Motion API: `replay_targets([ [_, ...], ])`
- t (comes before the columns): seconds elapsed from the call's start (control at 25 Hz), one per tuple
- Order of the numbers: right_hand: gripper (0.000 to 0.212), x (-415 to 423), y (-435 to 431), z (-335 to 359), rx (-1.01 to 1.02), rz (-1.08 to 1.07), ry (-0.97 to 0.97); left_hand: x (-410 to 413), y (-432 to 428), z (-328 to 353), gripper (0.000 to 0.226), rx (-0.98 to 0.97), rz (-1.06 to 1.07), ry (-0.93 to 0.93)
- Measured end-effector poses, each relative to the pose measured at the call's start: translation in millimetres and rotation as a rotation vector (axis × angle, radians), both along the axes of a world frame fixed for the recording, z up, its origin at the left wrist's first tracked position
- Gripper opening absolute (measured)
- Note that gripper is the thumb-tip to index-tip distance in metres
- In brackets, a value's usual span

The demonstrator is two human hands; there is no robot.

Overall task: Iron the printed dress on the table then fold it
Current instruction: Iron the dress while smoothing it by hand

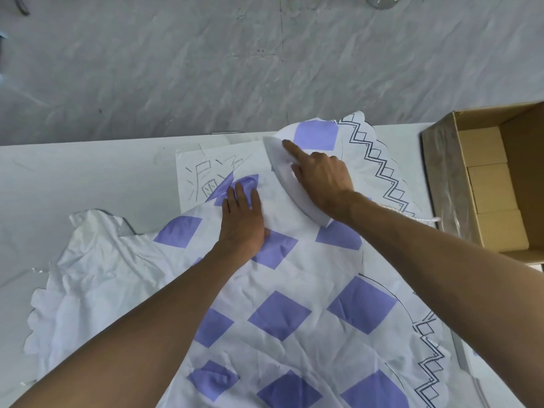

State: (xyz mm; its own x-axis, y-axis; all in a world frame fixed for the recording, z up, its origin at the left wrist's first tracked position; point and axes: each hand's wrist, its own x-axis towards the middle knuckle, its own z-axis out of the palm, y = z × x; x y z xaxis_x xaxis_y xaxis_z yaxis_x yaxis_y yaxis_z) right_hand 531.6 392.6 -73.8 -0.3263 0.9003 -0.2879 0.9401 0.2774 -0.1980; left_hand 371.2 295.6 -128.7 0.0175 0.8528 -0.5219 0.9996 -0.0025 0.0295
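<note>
The printed dress (pixel 294 290), white with purple diamonds and a black zigzag border, lies spread and creased over the white table (pixel 88 178). A white iron (pixel 287 175) rests on the dress near the table's far edge, its tip pointing away from me. My right hand (pixel 321 178) grips the iron's handle with the index finger stretched along its top. Just left of the iron, my left hand (pixel 243 216) presses flat on the cloth, fingers apart.
A sheet of paper with pencil scribbles (pixel 212 178) lies under the dress's far edge. An open cardboard box (pixel 485 178) with smaller boxes inside stands at the right. A white cord (pixel 424 217) trails from the iron toward the box. Grey floor lies beyond the table.
</note>
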Motion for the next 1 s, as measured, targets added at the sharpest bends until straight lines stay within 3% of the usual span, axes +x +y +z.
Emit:
replay_targets([
  [0.4, 0.048, 101, 43, 2, 0.028, -0.502, -0.039, 0, 3, 0, 0.097, 0.01, 0.028, -0.005],
  [0.6, 0.051, 72, 1, 26, 0.072, -0.345, 0.078, -6, -5, 3, 0.104, 0.136, 0.065, -0.115],
  [0.76, 0.05, 35, -45, 16, -0.017, -0.164, 0.073, -13, -20, 1, 0.098, 0.179, -0.028, -0.078],
  [1.0, 0.051, 76, -55, 0, 0.031, -0.4, -0.001, -22, -26, -4, 0.101, 0.146, -0.041, -0.068],
])
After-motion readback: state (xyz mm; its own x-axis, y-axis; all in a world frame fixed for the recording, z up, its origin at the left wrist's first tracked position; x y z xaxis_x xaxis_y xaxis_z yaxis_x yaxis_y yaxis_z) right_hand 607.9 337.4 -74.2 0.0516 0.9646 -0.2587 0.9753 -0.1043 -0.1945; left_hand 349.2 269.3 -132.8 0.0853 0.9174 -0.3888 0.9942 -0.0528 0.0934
